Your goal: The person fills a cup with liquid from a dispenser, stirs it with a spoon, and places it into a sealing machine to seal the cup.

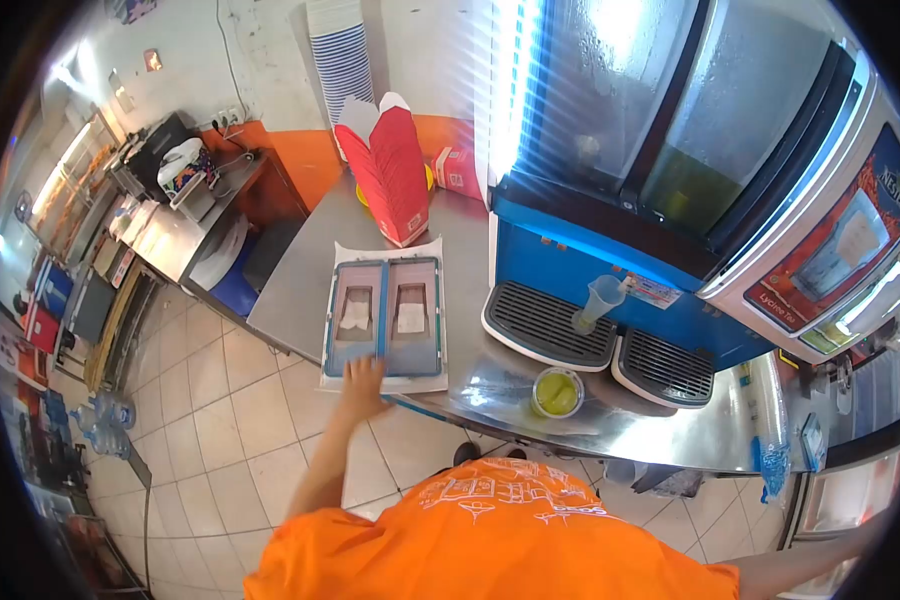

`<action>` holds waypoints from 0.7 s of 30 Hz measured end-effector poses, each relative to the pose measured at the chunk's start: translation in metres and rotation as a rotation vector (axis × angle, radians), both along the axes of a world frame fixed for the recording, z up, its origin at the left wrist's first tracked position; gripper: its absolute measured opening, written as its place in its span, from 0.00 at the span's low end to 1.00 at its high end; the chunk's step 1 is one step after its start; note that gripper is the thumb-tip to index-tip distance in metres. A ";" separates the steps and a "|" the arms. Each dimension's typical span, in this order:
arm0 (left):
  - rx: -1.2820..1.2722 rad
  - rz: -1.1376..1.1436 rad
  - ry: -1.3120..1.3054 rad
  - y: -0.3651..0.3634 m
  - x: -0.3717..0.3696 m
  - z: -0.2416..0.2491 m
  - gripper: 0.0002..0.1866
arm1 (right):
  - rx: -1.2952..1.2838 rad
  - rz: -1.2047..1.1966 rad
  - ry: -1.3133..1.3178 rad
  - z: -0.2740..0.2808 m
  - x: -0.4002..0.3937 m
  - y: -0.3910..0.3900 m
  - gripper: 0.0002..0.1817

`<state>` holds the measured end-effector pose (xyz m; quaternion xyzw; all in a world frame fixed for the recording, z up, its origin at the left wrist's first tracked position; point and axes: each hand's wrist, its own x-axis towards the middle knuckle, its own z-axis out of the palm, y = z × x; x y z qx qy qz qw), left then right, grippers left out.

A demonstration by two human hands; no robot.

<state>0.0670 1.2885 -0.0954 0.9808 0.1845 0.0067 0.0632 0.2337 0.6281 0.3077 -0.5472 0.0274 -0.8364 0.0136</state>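
While left hand (362, 380) touches tray (385, 365), cup (557, 392) holds yellow liquid.

The left hand (363, 378) is laid flat on the near edge of a blue-framed tray (386, 316) on the steel counter (300, 290). Beyond the hand, red cartons (395, 175) are stacked. To its right, a cup of yellow drink (557, 392) is set before the blue drink dispenser (610, 260). Only the right forearm is seen, at the lower right edge.

Tray (385, 318) left of cup (557, 392), on counter (300, 290)
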 end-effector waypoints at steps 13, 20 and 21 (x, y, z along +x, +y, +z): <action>0.223 -0.117 -0.752 0.006 -0.037 0.037 0.11 | 0.318 0.141 0.402 -0.048 0.017 -0.038 0.19; 0.392 -0.175 -0.799 0.003 -0.011 0.249 0.30 | 0.578 0.248 0.323 -0.058 0.012 -0.048 0.18; 0.437 -0.207 -0.810 -0.006 -0.007 0.277 0.32 | 0.560 0.262 0.319 -0.059 0.012 -0.052 0.17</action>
